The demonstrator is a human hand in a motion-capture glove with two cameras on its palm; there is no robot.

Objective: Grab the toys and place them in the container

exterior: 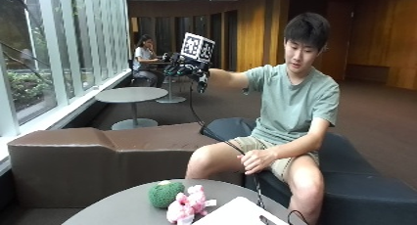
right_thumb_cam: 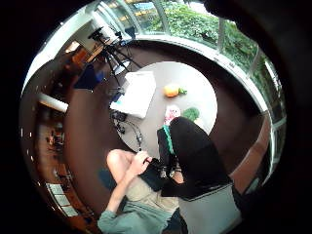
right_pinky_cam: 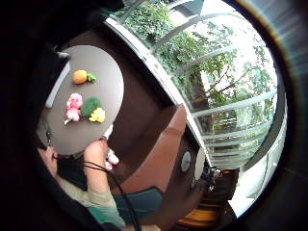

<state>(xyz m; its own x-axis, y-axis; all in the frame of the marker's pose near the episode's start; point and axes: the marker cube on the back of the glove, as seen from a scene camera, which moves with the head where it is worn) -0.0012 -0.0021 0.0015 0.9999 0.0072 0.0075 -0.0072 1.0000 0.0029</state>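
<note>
Gloved right hand [exterior: 196,68] raised high, grip unreadable; lower it squarely over the fuzzy pink plush toy [exterior: 186,205] before closing.

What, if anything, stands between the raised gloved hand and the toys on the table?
Nothing visible does. The right hand is raised high out to the side, holding nothing, with open air down to the pink toy and green toy on the table.
</note>
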